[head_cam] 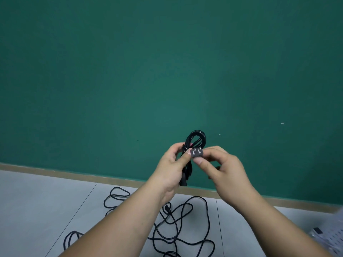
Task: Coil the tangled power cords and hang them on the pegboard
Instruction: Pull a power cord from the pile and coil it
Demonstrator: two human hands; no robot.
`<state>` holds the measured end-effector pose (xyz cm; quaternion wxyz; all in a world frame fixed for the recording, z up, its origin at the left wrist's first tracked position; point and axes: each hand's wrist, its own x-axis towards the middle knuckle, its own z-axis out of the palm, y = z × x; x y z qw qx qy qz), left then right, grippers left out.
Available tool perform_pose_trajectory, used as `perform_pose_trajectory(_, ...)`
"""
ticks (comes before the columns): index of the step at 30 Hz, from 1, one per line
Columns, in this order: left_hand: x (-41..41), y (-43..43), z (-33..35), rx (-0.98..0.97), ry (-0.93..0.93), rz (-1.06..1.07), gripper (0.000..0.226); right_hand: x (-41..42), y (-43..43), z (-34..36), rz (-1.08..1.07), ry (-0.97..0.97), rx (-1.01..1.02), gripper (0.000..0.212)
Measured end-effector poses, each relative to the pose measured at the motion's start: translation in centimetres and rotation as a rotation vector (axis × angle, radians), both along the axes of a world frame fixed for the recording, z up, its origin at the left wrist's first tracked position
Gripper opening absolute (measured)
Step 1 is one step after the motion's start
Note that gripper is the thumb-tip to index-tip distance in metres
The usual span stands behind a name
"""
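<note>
small black coiled cord (196, 138) held up before the green wall (167, 71), clamped at its waist by the left hand (172, 164), fingers (177, 146) curled round the bundle; plug (197, 152) pinched between thumb and fingertips of the right hand (222, 167). light, limp, slightly springy by the look (loops likely to spill if the waist is released), so best gripped mid-bundle. more tangled cords (181, 229) loose on the floor (37, 201) below.
</note>
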<state>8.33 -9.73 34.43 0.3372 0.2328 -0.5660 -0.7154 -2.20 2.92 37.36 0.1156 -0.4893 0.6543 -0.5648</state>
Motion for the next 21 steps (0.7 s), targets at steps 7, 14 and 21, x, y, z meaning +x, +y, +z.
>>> perform_pose_trajectory(7,-0.3,1.3,0.8,0.002,0.136,0.029,0.037,0.1,-0.5,1.1,-0.053,-0.295,0.021,0.031)
perform_pose_trajectory(14,-0.4,1.9,1.6,0.043,0.117,-0.037,0.020,-0.4,-0.3,1.5,-0.046,-0.252,0.117,0.033)
perform_pose_trajectory(21,-0.7,3.1,1.6,-0.153,0.065,-0.066,0.021,-1.7,0.3,1.9,0.001,-0.422,0.199,0.040)
